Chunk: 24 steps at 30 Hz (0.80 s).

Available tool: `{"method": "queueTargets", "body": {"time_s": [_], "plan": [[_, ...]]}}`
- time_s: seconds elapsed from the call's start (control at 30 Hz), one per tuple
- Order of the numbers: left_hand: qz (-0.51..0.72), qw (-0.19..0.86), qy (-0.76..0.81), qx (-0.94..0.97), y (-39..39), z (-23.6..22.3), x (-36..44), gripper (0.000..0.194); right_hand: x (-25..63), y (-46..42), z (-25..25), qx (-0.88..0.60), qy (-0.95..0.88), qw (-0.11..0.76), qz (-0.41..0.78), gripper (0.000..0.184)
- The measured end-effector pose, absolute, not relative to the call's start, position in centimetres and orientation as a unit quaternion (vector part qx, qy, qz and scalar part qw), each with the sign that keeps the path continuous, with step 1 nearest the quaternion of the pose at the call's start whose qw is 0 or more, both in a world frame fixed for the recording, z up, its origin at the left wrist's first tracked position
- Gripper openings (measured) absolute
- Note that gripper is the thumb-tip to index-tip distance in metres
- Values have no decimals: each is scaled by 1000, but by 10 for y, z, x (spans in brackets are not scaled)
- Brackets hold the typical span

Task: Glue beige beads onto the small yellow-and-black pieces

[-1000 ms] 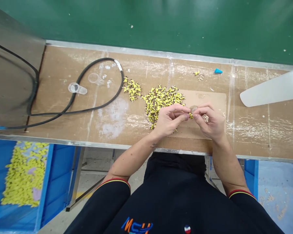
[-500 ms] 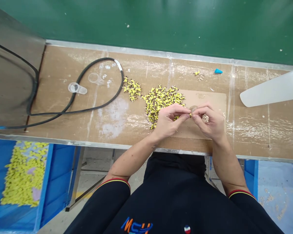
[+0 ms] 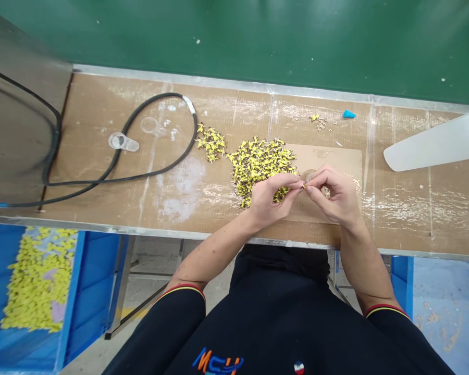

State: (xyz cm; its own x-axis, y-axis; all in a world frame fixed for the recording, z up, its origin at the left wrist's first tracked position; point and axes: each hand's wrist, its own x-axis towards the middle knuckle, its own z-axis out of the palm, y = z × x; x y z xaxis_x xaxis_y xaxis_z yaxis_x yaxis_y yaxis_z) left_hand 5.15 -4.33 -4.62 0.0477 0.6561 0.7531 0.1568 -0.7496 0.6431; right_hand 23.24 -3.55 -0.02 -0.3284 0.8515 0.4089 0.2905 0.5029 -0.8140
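My left hand [image 3: 274, 198] and my right hand [image 3: 334, 195] meet over a piece of cardboard [image 3: 336, 156], fingertips pinched together. Between them is a tiny yellow and dark piece [image 3: 304, 187], mostly covered by the fingers. Its exact kind is too small to make out. Just left of the hands lies a pile of small yellow and dark pieces [image 3: 258, 161] with pale bits on them. Small pale curled bits [image 3: 354, 182] show beside and under my right hand. A round brownish object [image 3: 308, 174] sits partly hidden behind the fingertips.
A black cable [image 3: 148, 174] loops over the left of the bench, near two clear plastic scoops [image 3: 128, 143]. A smaller yellow cluster [image 3: 211, 143], a blue cone [image 3: 349, 114] and a white curved object [image 3: 433, 140] lie around. Blue bins [image 3: 89, 281] stand below.
Both hands have shifted very slightly. My left hand's fingers have curled in more, uncovering more of the pile, and the small piece has turned so that less yellow shows.
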Motion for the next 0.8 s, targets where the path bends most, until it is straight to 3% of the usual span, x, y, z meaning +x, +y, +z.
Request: {"method": "queueTargets", "body": {"time_s": [0.13, 0.4, 0.53, 0.63, 0.8], "plan": [[622, 198, 298, 696, -45, -47, 51, 41, 230, -36, 0, -379, -747, 440, 324, 15], [641, 313, 291, 637, -43, -40, 54, 44, 238, -36, -6, -397, -715, 454, 353, 6], [637, 355, 288, 621, -34, -36, 42, 45, 260, -31, -8, -411, -661, 534, 330, 22], [633, 380, 292, 609, -28, -34, 31, 31, 270, -27, -7, -456, -641, 554, 272, 36], [631, 447, 291, 563, -24, -34, 23, 16, 266, -28, -6, -459, -687, 510, 240, 18]]}}
